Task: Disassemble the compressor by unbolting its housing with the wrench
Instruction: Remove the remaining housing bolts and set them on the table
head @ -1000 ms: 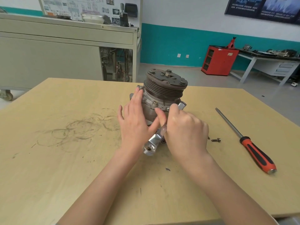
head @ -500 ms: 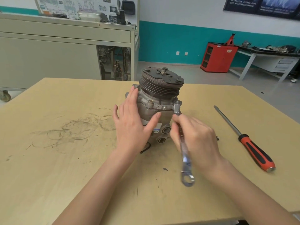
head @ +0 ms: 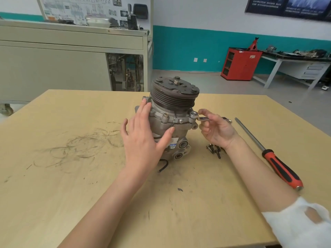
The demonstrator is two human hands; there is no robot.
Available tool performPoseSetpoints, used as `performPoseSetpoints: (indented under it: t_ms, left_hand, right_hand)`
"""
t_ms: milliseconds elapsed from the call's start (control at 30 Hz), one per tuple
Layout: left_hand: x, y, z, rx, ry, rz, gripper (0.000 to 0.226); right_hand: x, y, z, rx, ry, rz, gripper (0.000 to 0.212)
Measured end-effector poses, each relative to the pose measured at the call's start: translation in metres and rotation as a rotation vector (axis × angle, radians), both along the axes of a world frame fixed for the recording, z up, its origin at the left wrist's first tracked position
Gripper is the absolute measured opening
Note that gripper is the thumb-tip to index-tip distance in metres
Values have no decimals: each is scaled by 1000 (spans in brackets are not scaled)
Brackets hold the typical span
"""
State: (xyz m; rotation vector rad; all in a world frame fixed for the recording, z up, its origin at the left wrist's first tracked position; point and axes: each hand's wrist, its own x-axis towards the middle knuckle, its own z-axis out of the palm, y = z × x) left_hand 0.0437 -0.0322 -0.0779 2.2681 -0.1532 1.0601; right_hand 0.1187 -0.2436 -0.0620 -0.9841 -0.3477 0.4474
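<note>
compressor: grey cast-metal compressor (head: 172, 122), upright on its rear end, mid-table, on the tan wooden table (head: 71, 176); dark ribbed pulley (head: 174, 93) on top.
bolt in work: I read it as the one at the right flange ear (head: 193, 115), just under the pulley.
wrench: slim silver wrench (head: 204, 119), lying about level, head at that ear, shaft pointing off to the right. I can't tell if the head is fully seated on the bolt.
step: loosening a housing bolt, my judgement.
how to do it well: seat the head square and fully over the bolt before I pull; keep the shaft level so it doesn't ride up and round the corners; short swing, reseat, repeat; push the body against the pull so it doesn't spin or tip.
risk: top-heavy body on a small base, so a hard tug could topple it.
right hand: right hand (head: 217, 129), palm up, fingers curled round the wrench shaft close to the head; light fingertip hold, not a full fist.
left hand: left hand (head: 143, 138), spread wide and flat against the compressor's left front; fingers straight, thumb on the body; bracing, holding nothing.
progress: small dark loose bolts (head: 214, 150) lie on the table by the right wrist, so some look already out.
nearby: long screwdriver with red-and-black handle (head: 279, 167), well to the right, untouched.
</note>
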Motion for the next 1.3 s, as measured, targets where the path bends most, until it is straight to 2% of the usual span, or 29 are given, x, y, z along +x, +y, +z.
performPoseSetpoints:
  t_ms: [133,233,367,467,567,633,700,733,867,1000,1100,1200,1267,1300]
  left_hand:
    - [-2,1,1,-18,20,-23,78]
    - [-2,7,2,-36,45,-80,82]
    - [-1,11,3,-42,46,-128,79]
    - [0,10,1,-53,58,-143,78]
    - [1,9,0,-62,60,-148,78]
    - [1,9,-1,-56,59,-144,78]
    - [1,10,-2,-45,54,-143,78]
    - [1,10,-2,-40,55,-143,78]
    - [0,10,-3,-37,64,-142,79]
    - [1,8,-1,-45,62,-146,79]
    - [1,9,-1,-40,60,-150,78]
    - [0,11,-3,-34,69,-154,78]
    - [0,13,-4,-33,65,-161,77]
    - [1,14,-4,-34,62,-167,76]
  right_hand:
    - [12,13,-3,50,57,-11,40]
    - [5,9,0,127,-1,-86,37]
    - [-18,-7,21,199,-44,-343,33]
    - [-47,-14,41,-109,-246,-695,47]
    - [-82,5,52,-487,-588,-908,36]
    - [-97,26,52,-764,-931,-1012,33]
    - [-103,46,46,-1109,-1321,-1114,40]
    - [-105,55,43,-1241,-1437,-1171,42]
    - [-108,77,33,-1495,-1617,-1369,38]
    - [-107,89,29,-1609,-1683,-1326,38]
    - [-103,89,29,-1559,-1688,-1309,38]
    - [-96,67,17,-1298,-1667,-1233,29]
    - [-93,46,0,-953,-1458,-1113,18]
    - [-92,38,-6,-760,-1255,-1035,14]
